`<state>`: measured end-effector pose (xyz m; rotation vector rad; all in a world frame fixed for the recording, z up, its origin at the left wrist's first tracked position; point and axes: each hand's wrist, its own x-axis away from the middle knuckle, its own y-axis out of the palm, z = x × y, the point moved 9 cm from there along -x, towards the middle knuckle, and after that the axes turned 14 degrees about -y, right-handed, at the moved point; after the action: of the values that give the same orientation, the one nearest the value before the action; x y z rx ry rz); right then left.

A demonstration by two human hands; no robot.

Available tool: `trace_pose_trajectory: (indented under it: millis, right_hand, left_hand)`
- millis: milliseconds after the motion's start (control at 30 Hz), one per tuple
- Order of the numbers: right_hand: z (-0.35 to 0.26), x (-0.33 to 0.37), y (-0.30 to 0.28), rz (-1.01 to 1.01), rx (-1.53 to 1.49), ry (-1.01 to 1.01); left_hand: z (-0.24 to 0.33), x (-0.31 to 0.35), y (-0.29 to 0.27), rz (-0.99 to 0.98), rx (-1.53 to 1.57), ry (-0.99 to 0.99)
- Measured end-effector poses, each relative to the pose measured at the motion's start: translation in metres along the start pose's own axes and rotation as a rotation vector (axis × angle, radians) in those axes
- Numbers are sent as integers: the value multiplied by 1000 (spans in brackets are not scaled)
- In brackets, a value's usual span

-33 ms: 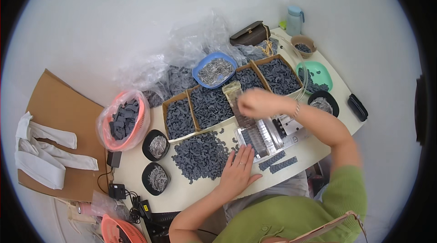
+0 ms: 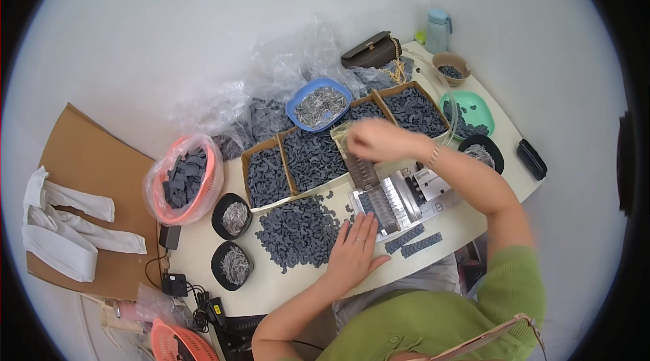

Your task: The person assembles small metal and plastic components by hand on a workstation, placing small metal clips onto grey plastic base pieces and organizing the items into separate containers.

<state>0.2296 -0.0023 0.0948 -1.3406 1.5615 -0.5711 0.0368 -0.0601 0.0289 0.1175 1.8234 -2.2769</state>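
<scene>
My left hand [image 2: 352,253] lies flat with fingers stretched out, its fingertips at the near left corner of a metal jig [image 2: 399,202] with a ribbed block. My right hand [image 2: 379,140] is closed above the far end of a dark slotted strip [image 2: 363,173], which runs from the jig toward the boxes. What its fingers hold, if anything, is hidden. Left of the jig lies a loose pile of small dark grey pieces [image 2: 298,232]. Two assembled grey strips [image 2: 421,244] rest in front of the jig.
Behind stand cardboard boxes [image 2: 292,165] of grey pieces and a blue tray [image 2: 321,107] of metal pins. Black bowls [image 2: 231,266] of pins stand left, near a bagged pink basket [image 2: 183,182]. At right are a green tray [image 2: 484,114], a black case [image 2: 532,160] and a bottle [image 2: 439,31].
My right hand has moved a little to the left and farther away along the dark slotted strip, uncovering more of it. My left hand stays in place.
</scene>
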Motion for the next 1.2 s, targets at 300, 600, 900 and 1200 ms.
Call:
trace_pose_trajectory:
  millis: [300,600,900,1200]
  right_hand:
    - [44,-11,-26,344,34,274]
    - [-151,107,15,272,533,-548]
    - [-177,132,67,50,652,-412]
    - [-171,134,63,136,576,-408]
  left_hand:
    - [-39,-33,-1,90,-42,-150]
    - [-79,-5,-26,93,-22,-296]
    - [-63,1,-35,96,60,-246]
    - [-61,8,-28,122,82,-211]
